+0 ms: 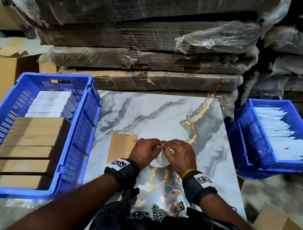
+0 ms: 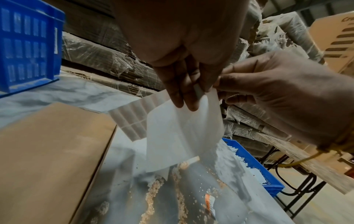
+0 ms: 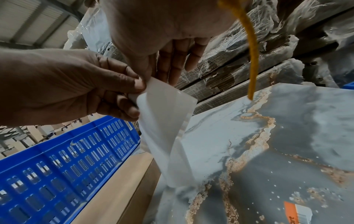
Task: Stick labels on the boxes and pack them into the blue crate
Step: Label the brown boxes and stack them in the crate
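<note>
The label sheet [image 2: 184, 130] hangs above the marble-patterned table [image 1: 146, 114], curling downward, its upper edge caught between both hands. The left hand [image 1: 144, 151] pinches that edge with thumb and fingers curled over it; the right hand [image 1: 179, 154] pinches the neighbouring corner with thumb against forefinger, while its other fingers [image 3: 180, 60] stay straight behind the sheet. This looks like the peel: separating one label from its backing.

To do it well, I judge the left hand should hold the backing steady while the right lifts only a corner of the label, pulling back low and slowly so that it does not tear or curl onto itself. Touching the adhesive as little as possible will help it grip the cardboard.

The brown box [image 1: 121, 147] waiting for it lies flat on the table, just left of the hands and beside the blue crate [image 1: 90, 109]. Its top face is bare, so the label can go straight down, pressed from one edge across to push out bubbles.

The blue crate holds a row of brown boxes near the person and white boxes [image 1: 50, 103] further back. A second blue crate [image 1: 248, 147], at the table's right, holds white paper pieces.
</note>
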### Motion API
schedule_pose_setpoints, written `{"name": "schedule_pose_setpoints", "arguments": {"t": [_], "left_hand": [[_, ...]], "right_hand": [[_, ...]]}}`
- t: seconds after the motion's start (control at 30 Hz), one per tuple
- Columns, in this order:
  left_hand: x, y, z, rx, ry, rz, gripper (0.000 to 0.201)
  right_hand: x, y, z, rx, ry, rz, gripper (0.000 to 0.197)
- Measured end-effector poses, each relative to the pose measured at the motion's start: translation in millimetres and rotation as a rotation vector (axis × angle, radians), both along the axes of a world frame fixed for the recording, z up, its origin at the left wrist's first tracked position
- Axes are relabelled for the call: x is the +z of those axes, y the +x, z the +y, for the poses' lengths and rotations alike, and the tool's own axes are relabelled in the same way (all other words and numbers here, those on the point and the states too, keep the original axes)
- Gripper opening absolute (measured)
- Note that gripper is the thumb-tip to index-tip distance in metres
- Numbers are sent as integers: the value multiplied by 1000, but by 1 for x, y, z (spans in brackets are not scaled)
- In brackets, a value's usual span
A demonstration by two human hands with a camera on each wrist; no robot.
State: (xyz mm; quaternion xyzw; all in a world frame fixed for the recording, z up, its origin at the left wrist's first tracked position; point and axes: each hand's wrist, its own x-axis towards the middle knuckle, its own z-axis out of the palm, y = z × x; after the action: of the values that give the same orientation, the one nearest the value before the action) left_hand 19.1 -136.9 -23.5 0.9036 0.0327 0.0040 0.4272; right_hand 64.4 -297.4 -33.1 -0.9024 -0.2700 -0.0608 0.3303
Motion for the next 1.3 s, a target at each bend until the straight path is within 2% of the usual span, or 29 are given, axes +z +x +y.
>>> {"name": "schedule_pose_setpoints", "arguments": {"t": [0.1,0.23,0.37,0.47,0.57,0.67,0.77,0.93,1.07,1.17,1.3], "left_hand": [[2,-1,-3,0,-15,10,21],[3,1,-7,3,-63,39,12],[0,3,-7,-1,-46,81,16],[-1,4,-8,5,-39,69,23],[-1,4,-8,2,-39,70,28],[-4,5,-9,0,-12,62,23],[-10,6,-8,28,20,64,22],[-16,7,-8,97,-191,156,21],[-21,14,-8,272,-446,247,21],[-29,19,-7,339,-521,336,29],[-34,14,-8,353,-646,534,42]], "right_hand": [[2,0,-1,-2,1,-6,22],[-1,2,-3,-11,-20,-11,22],[-2,3,-6,-21,-25,-28,17],[-4,1,-5,-38,-8,-19,23],[-6,1,-6,-68,19,71,33],[-6,4,-7,-103,40,198,19],[-10,9,-9,-145,152,370,11],[-20,20,-12,-345,402,527,9],[-17,34,-18,-535,624,602,13],[-14,45,-26,-541,637,564,11],[-24,45,-25,-416,509,504,11]]}}
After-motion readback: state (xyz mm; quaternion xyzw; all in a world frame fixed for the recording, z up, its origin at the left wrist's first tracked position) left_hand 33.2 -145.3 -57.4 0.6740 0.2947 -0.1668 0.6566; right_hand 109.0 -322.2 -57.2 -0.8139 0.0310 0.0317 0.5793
